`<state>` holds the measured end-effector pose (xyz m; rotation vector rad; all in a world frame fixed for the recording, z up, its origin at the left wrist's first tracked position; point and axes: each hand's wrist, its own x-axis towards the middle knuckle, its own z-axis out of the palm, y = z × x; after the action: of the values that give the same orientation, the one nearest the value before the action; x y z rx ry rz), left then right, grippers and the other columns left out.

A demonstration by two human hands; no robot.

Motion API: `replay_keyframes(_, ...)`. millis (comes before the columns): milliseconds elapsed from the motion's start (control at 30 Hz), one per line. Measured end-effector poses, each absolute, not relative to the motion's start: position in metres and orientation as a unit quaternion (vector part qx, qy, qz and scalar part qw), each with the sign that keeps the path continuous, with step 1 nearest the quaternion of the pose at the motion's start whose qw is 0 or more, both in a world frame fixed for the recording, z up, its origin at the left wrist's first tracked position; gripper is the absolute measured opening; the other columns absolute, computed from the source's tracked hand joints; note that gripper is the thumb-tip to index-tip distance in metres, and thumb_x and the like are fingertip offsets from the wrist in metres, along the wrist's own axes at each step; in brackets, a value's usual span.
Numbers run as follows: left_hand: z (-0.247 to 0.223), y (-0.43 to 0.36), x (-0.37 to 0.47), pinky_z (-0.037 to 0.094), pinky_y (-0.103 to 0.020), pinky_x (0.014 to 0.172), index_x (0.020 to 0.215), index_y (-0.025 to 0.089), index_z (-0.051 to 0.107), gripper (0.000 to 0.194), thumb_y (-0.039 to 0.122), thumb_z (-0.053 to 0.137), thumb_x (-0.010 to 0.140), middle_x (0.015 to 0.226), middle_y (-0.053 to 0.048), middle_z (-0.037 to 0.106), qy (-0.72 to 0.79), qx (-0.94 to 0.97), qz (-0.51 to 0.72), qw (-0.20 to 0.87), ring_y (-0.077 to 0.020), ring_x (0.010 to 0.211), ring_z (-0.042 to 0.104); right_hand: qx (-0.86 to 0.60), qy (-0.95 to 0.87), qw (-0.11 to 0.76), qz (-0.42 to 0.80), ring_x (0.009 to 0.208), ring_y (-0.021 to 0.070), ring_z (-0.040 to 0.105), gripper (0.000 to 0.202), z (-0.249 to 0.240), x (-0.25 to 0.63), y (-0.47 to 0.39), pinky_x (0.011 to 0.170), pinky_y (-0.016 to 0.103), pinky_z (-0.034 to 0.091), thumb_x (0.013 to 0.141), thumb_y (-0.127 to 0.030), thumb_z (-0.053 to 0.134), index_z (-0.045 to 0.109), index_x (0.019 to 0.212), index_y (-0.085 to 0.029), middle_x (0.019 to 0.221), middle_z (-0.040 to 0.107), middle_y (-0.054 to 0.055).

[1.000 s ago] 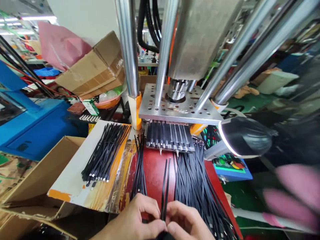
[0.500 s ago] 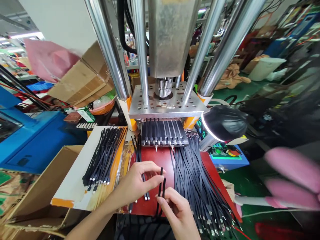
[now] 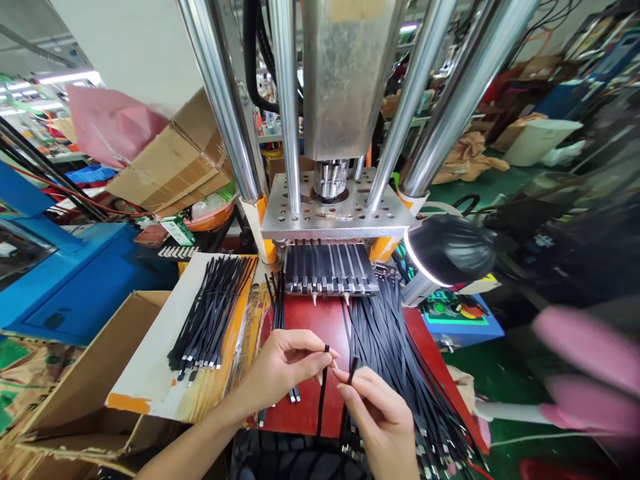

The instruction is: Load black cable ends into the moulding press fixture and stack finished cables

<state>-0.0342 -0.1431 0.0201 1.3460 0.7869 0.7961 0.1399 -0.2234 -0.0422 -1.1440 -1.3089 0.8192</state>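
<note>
My left hand [image 3: 287, 367] pinches the end of a flat black cable [image 3: 323, 403] between thumb and fingertips, and the strip hangs down over the red board [image 3: 307, 320]. Close on its right, my right hand [image 3: 383, 410] grips another black cable end [image 3: 354, 367], which sticks up past the fingers. Whether both ends belong to one cable, I cannot tell. Beyond the hands, a metal fixture [image 3: 330, 270] holds several cables side by side in its slots. A pile of flat cables with metal plugs [image 3: 387, 347] spreads to the right; a few more cables [image 3: 277, 300] lie left of centre.
A press with a thick steel plate [image 3: 285, 223] and upright rods rises over the fixture. On the left, bundled cables [image 3: 215, 310] rest on a white board [image 3: 135, 373] beside an open carton [image 3: 90, 407]. A ring lamp [image 3: 445, 250] and a control box [image 3: 465, 327] stand right.
My right hand has moved right and slightly up, drawing its cable end away from the one in my left hand. My left hand has hardly moved; the whole view has shifted slightly.
</note>
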Motion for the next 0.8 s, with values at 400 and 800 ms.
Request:
replay_keyframes(400, 0.022, -0.124, -0.02, 0.045, -0.023, 0.063, 0.079, 0.015, 0.071, 0.024, 0.03, 0.065, 0.096, 0.072, -0.001, 0.063, 0.367, 0.685, 0.387, 0.496, -0.0128, 0.066, 0.059, -0.519, -0.587, 0.486, 0.387, 0.063, 0.0126, 0.048, 0.026, -0.052, 0.125, -0.216, 0.058, 0.023, 0.038, 0.1, -0.033, 0.058, 0.061, 0.078, -0.019, 0.07, 0.05, -0.002)
replay_keyframes(800, -0.006, 0.02, 0.015, 0.048, -0.026, 0.067, 0.074, 0.015, 0.065, 0.024, 0.019, 0.058, 0.096, 0.073, -0.001, 0.065, 0.444, 0.779, 0.379, 0.229, -0.0128, 0.063, 0.06, -0.467, -0.707, 0.34, 0.408, 0.064, 0.0143, 0.042, 0.042, 0.016, 0.216, -0.11, 0.06, 0.028, 0.032, 0.095, -0.047, 0.063, 0.057, 0.065, -0.019, 0.066, 0.049, -0.001)
